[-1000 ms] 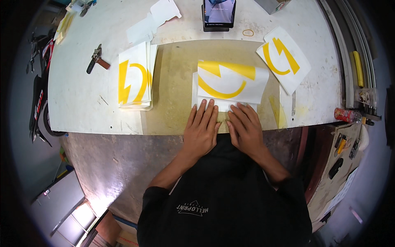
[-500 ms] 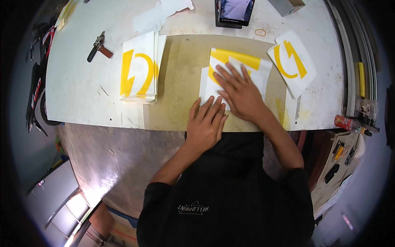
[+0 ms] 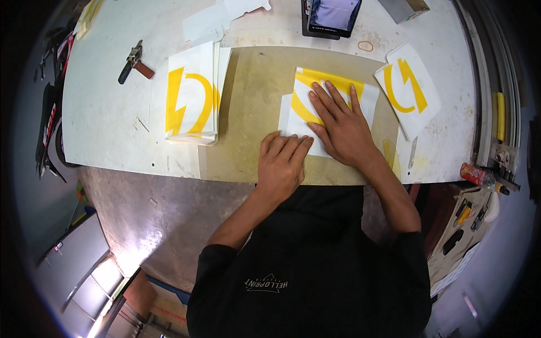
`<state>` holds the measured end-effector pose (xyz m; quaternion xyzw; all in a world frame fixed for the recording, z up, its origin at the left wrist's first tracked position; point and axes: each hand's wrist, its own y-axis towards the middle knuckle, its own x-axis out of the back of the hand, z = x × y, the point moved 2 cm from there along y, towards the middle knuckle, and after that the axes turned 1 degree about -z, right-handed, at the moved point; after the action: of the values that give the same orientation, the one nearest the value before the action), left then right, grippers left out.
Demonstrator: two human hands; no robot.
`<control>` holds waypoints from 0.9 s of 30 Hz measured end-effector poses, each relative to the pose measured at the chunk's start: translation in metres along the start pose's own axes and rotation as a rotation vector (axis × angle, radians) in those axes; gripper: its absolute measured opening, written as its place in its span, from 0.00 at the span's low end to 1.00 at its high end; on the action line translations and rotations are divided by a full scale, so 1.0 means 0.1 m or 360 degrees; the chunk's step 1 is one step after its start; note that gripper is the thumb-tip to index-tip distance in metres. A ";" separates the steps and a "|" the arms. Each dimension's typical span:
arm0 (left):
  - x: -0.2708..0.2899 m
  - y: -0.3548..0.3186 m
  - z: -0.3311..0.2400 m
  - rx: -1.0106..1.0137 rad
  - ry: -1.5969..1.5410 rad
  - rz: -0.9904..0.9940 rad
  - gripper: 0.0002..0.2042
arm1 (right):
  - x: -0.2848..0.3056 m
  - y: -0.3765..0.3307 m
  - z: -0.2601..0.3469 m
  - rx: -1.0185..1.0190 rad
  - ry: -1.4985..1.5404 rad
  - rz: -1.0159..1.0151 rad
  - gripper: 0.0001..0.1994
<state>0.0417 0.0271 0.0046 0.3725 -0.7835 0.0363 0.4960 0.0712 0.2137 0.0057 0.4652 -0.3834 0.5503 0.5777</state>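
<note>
A white sheet with yellow shapes [image 3: 304, 76] lies on the yellowish mat in front of me. My right hand [image 3: 345, 128] rests flat on it, fingers stretched toward the far edge, covering part of the yellow shape. At the sheet's near left corner, my left hand [image 3: 284, 163] has its fingers bent and drawn together on the paper edge; its thumb is mostly hidden. Another white piece [image 3: 284, 110] shows along the sheet's left side. To the left sits a stack of similar white sheets with yellow bolt and arc shapes [image 3: 191, 96].
Farther right lies another yellow-marked sheet [image 3: 408, 84]. A clamp-like tool [image 3: 135, 63] is at the left. A phone on a stand [image 3: 332, 16], a rubber band [image 3: 366, 45], white paper scraps [image 3: 205, 25] and a box [image 3: 404, 8] occupy the back. A red bottle [image 3: 476, 174] stands right.
My left fingers have curled from stretched out to bent at the sheet's corner. My right hand has slid slightly right and nearer, uncovering more of the yellow arc. The whole view has shifted slightly.
</note>
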 end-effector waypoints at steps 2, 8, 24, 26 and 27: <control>0.02 0.02 0.03 0.0008 -0.0045 0.0067 0.15 | 0.00 -0.01 0.01 -0.0013 -0.0017 0.0002 0.28; 0.20 0.28 0.17 -0.0057 0.0016 0.0279 0.23 | 0.04 0.04 -0.03 0.0014 -0.0070 -0.0016 0.30; 0.26 0.89 0.45 -0.0114 0.0468 0.0965 0.79 | -0.03 0.22 0.01 -0.0059 -0.0006 -0.0109 0.31; 0.32 0.77 0.42 -0.0033 0.0519 0.1005 0.79 | -0.08 0.23 0.14 -0.0003 0.0079 -0.0130 0.28; 0.34 0.71 0.41 0.0001 0.0523 0.1018 0.80 | -0.12 0.24 0.20 0.0030 0.0095 -0.0141 0.27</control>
<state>-0.0409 0.0422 0.0338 0.0977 -0.7702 0.2494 0.5789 0.0477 0.1906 0.0028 0.4706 -0.3400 0.5413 0.6082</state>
